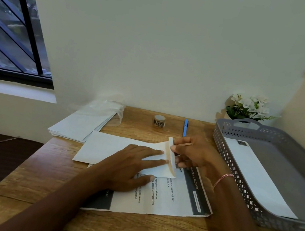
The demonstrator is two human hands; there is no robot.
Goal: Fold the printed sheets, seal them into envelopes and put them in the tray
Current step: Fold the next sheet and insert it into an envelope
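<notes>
The wood-grain desk (pixel 131 230) butts against a plain wall (pixel 157 47), with bare board nearest me. The white paper envelope (pixel 107 148) lies partly on the printed sheet (pixel 173 200), long axis left to right, its flap (pixel 172 157) end toward the grey lattice tray (pixel 237 176). My left hand (pixel 131 163) presses it flat with straight fingers. My right hand (pixel 197 155) pinches the upturned flap, tan gummed strip showing.

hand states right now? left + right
Left hand: open, fingers flat, pressing on the envelope.
Right hand: closed, pinching the raised flap of that envelope.
</notes>
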